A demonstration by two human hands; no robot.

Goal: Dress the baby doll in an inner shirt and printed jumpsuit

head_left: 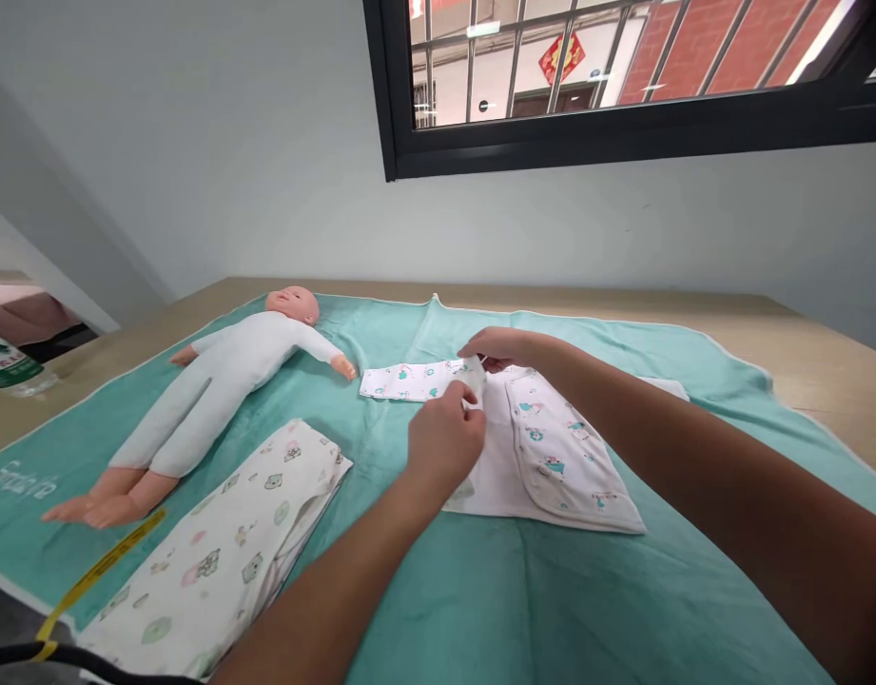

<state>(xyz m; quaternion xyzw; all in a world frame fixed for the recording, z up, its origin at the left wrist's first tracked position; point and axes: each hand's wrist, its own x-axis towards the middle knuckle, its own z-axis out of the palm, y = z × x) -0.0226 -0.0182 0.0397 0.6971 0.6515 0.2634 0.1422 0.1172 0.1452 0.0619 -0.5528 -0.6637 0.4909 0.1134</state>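
Note:
A white baby shirt (576,461) with a small teal and pink print lies spread on the teal towel (473,609), one sleeve (401,381) stretched out to the left. My left hand (448,433) is closed, its thumb and finger pinching the shirt's edge near the top. Beside it my right hand (505,350) reaches over from the right, its bent fingers pinching the same cloth near the collar. Part of the shirt is hidden behind my hands and right forearm.
A baby doll (227,381) in white lies on its back at the left. In front of it rests a folded printed cloth (244,552). A yellow tag (99,571) hangs on a black cord (102,663) at lower left. A bottle (9,366) lies at the table's left edge.

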